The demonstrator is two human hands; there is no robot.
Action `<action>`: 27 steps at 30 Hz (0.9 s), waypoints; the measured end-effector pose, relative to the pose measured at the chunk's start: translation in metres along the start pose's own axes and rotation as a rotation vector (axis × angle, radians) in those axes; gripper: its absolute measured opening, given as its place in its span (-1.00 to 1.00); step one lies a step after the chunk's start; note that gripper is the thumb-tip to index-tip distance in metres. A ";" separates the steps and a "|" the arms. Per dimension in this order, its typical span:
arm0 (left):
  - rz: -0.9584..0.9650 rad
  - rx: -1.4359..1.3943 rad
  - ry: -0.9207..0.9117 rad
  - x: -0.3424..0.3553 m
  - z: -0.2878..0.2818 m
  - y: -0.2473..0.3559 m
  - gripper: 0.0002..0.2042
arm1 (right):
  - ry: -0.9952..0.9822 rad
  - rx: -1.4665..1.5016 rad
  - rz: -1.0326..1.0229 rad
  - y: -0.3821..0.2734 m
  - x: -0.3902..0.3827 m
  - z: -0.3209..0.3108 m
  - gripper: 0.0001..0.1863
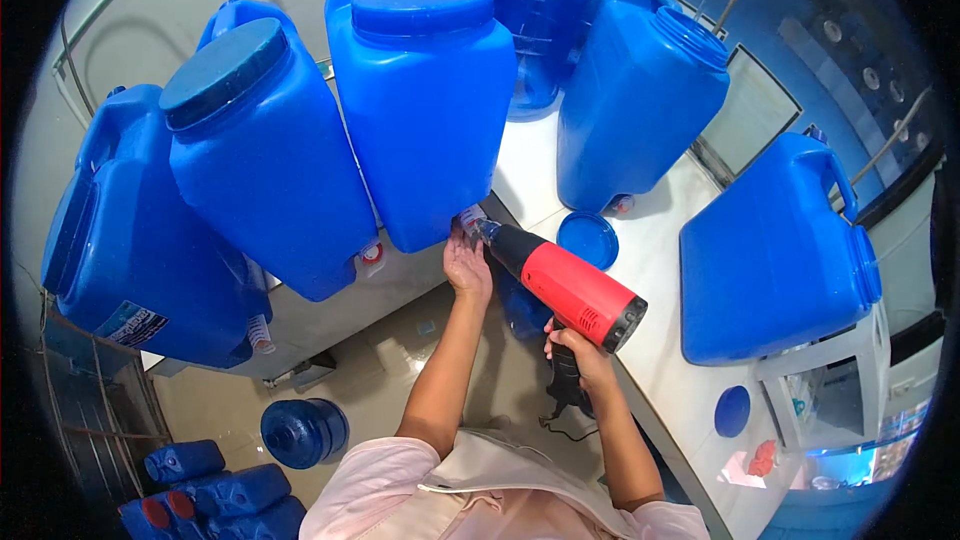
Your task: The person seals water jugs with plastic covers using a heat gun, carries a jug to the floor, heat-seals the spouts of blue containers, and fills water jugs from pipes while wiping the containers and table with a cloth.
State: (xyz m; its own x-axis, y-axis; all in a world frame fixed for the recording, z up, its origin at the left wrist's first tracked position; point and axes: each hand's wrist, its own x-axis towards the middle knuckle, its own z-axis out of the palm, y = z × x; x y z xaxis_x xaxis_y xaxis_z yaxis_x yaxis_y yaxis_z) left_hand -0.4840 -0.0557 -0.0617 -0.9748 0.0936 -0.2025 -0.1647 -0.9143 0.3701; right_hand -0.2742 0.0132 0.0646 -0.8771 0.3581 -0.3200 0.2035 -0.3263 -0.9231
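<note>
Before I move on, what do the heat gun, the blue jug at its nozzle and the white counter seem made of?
Heat gun: likely hard plastic, satin red and black, moulded vents; shiny tip looks metal.
Blue jug: probably plastic, semi-gloss, moulded rounded edges.
White counter: perhaps stone or tile, glossy, faintly mottled.

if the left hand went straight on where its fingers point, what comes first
Likely the small whitish fitting at the base of the tall blue plastic jug ahead of the left hand; depth is unclear, so they may touch.
</note>
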 end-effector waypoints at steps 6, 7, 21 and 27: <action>-0.042 -0.115 0.043 0.002 0.000 -0.001 -0.58 | -0.006 -0.012 -0.013 0.000 0.008 0.005 -0.85; -0.059 -0.134 0.047 0.004 -0.003 -0.001 -0.58 | -0.026 -0.010 -0.003 0.000 0.009 0.005 -0.84; -0.199 -0.365 -0.008 0.026 -0.026 0.000 -0.60 | 0.090 0.006 0.022 -0.010 0.020 0.010 -0.85; -0.260 -0.350 0.044 0.023 -0.023 0.006 -0.62 | 0.093 0.031 0.060 0.002 0.016 0.007 -0.86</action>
State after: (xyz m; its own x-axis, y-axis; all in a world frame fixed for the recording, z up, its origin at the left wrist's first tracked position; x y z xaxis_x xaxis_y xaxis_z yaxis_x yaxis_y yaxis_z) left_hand -0.5040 -0.0676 -0.0852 -0.8990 0.3284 -0.2898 -0.3356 -0.9417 -0.0262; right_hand -0.2913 0.0119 0.0594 -0.8193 0.4163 -0.3941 0.2394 -0.3761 -0.8951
